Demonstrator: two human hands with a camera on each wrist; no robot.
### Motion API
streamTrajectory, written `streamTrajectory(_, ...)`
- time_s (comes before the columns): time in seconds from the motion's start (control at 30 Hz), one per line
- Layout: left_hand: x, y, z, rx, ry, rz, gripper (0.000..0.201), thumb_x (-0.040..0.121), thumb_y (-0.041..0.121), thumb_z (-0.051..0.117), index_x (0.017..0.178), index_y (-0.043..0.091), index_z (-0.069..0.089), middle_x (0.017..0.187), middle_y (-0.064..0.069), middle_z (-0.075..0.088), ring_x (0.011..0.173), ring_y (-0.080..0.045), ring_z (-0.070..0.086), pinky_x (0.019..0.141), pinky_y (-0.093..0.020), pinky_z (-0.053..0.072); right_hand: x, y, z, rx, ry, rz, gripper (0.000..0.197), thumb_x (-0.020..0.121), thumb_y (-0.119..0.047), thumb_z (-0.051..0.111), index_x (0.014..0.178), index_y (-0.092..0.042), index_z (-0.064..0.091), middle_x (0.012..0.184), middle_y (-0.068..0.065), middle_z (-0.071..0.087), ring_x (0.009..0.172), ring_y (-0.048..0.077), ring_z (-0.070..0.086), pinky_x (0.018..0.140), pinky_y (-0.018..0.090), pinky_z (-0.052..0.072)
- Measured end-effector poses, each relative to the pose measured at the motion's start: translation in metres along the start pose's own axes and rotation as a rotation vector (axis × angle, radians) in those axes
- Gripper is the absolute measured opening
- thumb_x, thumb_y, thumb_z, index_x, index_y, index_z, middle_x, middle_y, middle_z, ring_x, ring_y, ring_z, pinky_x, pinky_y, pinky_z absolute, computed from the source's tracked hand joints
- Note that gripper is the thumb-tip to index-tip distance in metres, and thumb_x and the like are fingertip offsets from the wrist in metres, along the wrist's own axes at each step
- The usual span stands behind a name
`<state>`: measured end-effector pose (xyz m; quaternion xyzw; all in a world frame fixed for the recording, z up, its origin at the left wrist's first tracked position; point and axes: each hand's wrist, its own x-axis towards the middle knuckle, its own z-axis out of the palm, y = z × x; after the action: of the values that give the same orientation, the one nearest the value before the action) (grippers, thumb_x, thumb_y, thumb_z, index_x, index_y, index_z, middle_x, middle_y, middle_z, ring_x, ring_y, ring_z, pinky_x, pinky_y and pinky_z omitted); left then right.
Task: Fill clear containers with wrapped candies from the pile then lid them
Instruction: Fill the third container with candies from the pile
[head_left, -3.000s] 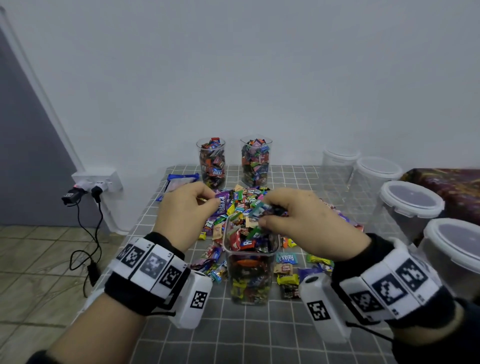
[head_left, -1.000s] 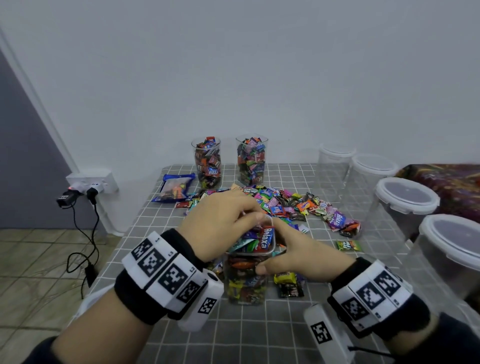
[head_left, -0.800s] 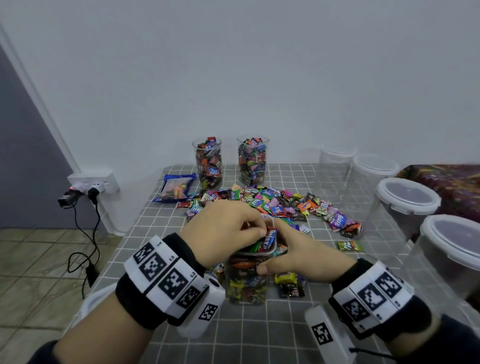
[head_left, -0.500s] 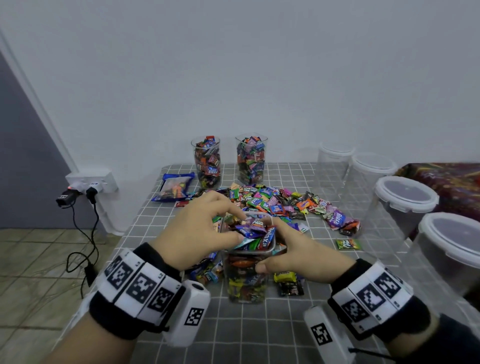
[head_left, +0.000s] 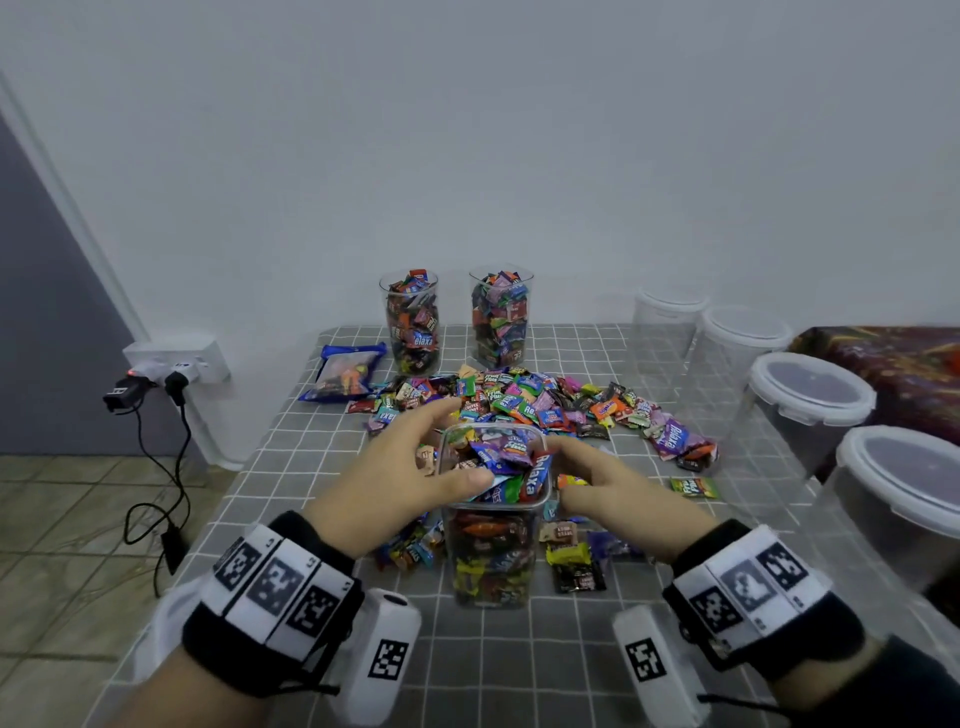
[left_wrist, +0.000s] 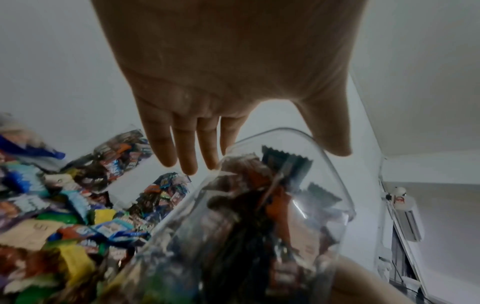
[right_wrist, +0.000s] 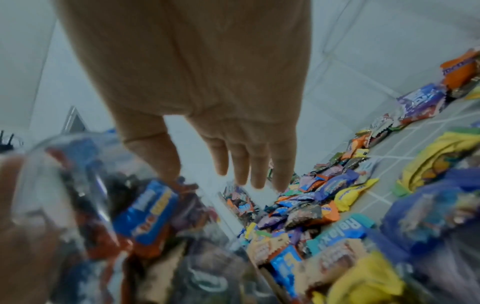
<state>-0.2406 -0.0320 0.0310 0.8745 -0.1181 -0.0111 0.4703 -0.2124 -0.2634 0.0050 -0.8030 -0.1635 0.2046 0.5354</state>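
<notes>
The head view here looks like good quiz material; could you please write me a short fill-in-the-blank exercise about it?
1. The near container between the left hand and the right hand has no ____ on it.
2. Against the wall stand ____ other tall containers full of candies.
3. The four lidded containers along the right side hold ____ candies.
4. The blue packet lies to the ____ of the candy pile.

Missing words: lid; two; no; left
</notes>
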Motion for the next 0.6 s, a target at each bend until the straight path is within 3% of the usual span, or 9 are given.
streamTrajectory(0.07,-0.001,-0.004,0.004,-0.037,-0.073,-0.027,0.114,0.036,0.09,0.061,0.137,0.046,0.031,0.137,0.021,0.04,0.125,0.003,0.041,0.105,-0.027,0.036,0.008,0.012,0.002,-0.103,0.114,0.04,0.063,0.072,-0.034,0.058,0.133,-0.035,0.045,0.136,-0.005,0.05,0.116,0.013,0.055,0.099,0.043,0.046)
streamTrajectory(0.17,-0.003,-0.007,0.009,-0.158,-0.117,-0.031,0.105,0.037,0.084,0.07,0.129,0.055,0.03,0.141,0.019,0.042,0.127,-0.001,0.045,0.11,-0.039,0.036,0.018,0.022,0.006,-0.204,0.237,0.092,0.056,0.088,-0.027,0.055,0.142,-0.025,0.038,0.143,-0.001,0.042,0.122,0.016,0.047,0.104,0.04,0.041)
streamTrajectory(0.27,-0.003,-0.009,0.011,-0.206,-0.132,-0.037,0.104,0.036,0.078,0.076,0.126,0.059,0.029,0.139,0.021,0.043,0.124,0.0,0.047,0.108,-0.039,0.038,0.027,0.03,0.001,-0.445,0.282,0.136,0.058,0.093,-0.023,0.052,0.145,-0.014,0.031,0.149,0.005,0.034,0.135,0.019,0.032,0.109,0.033,0.029)
streamTrajectory(0.33,-0.003,-0.01,0.011,-0.243,-0.145,-0.036,0.108,0.035,0.073,0.08,0.128,0.056,0.028,0.138,0.02,0.044,0.123,0.0,0.049,0.108,-0.038,0.04,0.032,0.036,-0.004,-0.594,0.287,0.195,0.063,0.094,-0.029,0.051,0.148,-0.01,0.025,0.155,0.006,0.024,0.141,0.02,0.022,0.113,0.032,0.021)
streamTrajectory(0.47,-0.003,-0.012,0.012,-0.271,-0.156,-0.031,0.12,0.033,0.066,0.085,0.136,0.045,0.027,0.135,0.019,0.046,0.122,-0.001,0.05,0.106,-0.037,0.041,0.036,0.054,-0.011,-0.784,0.26,0.286,0.074,0.092,-0.052,0.046,0.149,-0.012,0.021,0.156,0.005,0.018,0.142,0.022,0.019,0.116,0.04,0.02)
streamTrajectory(0.6,-0.002,-0.013,0.014,-0.299,-0.142,-0.034,0.119,0.033,0.059,0.089,0.135,0.037,0.032,0.123,0.021,0.057,0.114,-0.001,0.058,0.101,-0.035,0.046,0.034,0.055,-0.012,-0.871,0.174,0.372,0.075,0.095,-0.058,0.034,0.152,-0.014,0.009,0.16,0.004,0.001,0.147,0.022,0.003,0.117,0.042,0.01)
